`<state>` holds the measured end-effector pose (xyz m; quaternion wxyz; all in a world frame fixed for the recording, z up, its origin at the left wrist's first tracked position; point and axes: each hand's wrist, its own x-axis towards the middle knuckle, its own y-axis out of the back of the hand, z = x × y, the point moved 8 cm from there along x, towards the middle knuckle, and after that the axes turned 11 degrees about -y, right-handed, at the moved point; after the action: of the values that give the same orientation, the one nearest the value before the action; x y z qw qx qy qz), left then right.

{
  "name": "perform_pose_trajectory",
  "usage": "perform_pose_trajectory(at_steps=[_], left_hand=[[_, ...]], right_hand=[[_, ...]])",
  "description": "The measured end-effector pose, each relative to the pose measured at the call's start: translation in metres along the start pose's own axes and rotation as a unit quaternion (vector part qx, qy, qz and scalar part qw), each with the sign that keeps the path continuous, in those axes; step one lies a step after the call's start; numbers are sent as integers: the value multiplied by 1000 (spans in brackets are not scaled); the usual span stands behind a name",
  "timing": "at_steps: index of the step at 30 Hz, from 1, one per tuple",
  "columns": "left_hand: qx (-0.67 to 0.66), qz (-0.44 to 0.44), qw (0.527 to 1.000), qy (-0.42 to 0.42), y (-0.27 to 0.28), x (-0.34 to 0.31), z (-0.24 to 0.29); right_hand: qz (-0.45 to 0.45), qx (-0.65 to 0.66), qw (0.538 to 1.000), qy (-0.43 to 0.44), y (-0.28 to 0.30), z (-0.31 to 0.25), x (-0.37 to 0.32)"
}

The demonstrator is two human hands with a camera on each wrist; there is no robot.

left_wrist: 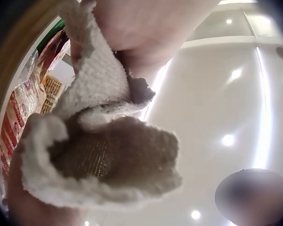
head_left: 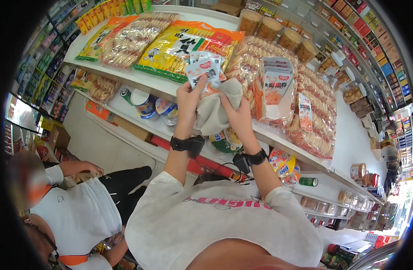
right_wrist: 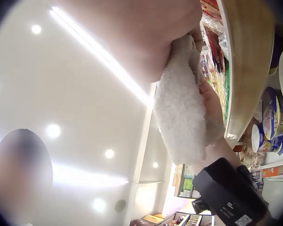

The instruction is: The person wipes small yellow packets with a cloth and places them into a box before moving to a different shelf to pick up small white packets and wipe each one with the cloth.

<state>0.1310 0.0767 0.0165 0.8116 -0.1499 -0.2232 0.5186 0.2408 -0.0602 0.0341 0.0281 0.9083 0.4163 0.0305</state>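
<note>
My left hand (head_left: pixel 188 102) pinches several small white snack packets (head_left: pixel 204 71) with red print, the thumb lying over them. Against its palm side comes a pale grey cloth (head_left: pixel 218 108), which my right hand (head_left: pixel 239 118) grips from the other side, thumb on top. Seen from the left wrist, the cloth (left_wrist: pixel 99 146) is folded into a hollow and bunched between the hands. From the right wrist, a flap of the cloth (right_wrist: pixel 181 106) hangs below the right hand (right_wrist: pixel 141 42). An open display box (head_left: pixel 277 85) of similar packets stands right of my hands, on bagged crackers.
Large yellow cracker bags (head_left: pixel 179 45) and clear bags of crackers (head_left: pixel 312 112) cover the white shelf (head_left: pixel 139 76) ahead. Tubs (head_left: pixel 143 101) stand on the shelf below. Round jars (head_left: pixel 269 28) line the back. Another person (head_left: pixel 82 202) in a white shirt is at lower left.
</note>
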Motion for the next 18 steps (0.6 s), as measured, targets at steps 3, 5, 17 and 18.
perform_pose_trajectory(at_steps=[3, 5, 17, 18], left_hand=[[25, 14, 998, -47, 12, 20, -5], [51, -8, 995, -86, 7, 31, -1], [432, 11, 834, -343, -11, 32, 21], [377, -12, 853, -360, -20, 20, 22]], right_hand=[[33, -8, 999, 23, 13, -10, -19], [10, -35, 998, 44, 14, -17, -31], [53, -67, 976, 198, 79, -58, -98], [72, -61, 970, 223, 89, -61, -101]])
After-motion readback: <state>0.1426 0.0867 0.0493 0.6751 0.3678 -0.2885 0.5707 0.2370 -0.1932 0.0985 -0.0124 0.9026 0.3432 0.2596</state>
